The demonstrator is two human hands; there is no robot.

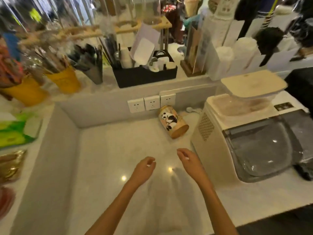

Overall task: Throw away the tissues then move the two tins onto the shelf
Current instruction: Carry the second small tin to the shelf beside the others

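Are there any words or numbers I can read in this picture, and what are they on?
No text can be read anywhere in this picture.
Panda tin: only a panda drawing, no letters visible.
Yellow cups: faint marks, too blurred to read.
Green packet: print too blurred to read.
Black label on the white machine: too small to read.
Black organiser box: the items inside carry marks too blurred to read.
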